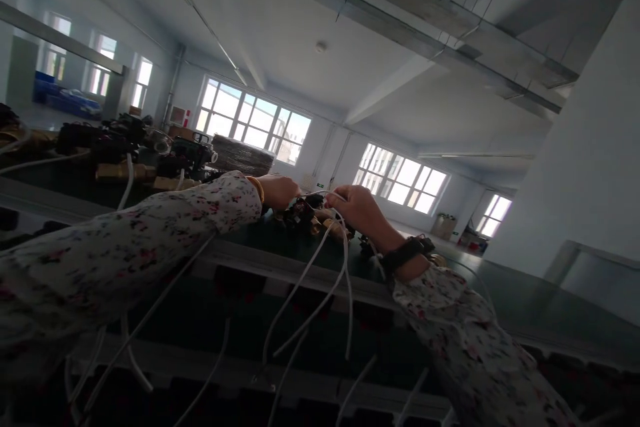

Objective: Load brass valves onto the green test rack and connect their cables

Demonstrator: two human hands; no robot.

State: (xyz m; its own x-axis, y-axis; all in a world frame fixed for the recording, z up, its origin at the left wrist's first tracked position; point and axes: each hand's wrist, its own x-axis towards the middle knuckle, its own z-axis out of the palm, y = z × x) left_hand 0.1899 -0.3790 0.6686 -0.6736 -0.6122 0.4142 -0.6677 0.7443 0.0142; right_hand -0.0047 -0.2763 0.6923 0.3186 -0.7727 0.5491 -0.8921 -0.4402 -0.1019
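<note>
My right hand, with a black band on its wrist, is closed with thumb and fingers pinching a white cable. That cable arcs across to the fingertips of my left hand, which is also closed on it; the exact grip is partly hidden. Just below and between both hands lies a brass fitting with dark parts around it, on the dark green bench top. Several white cable lengths hang from near my right hand over the bench's front edge.
To the left, brass valves with black housings and white cables crowd the bench. Behind them stands a dark wrapped stack. A shelf edge and more dangling cables are below. A pale wall or panel rises on the right.
</note>
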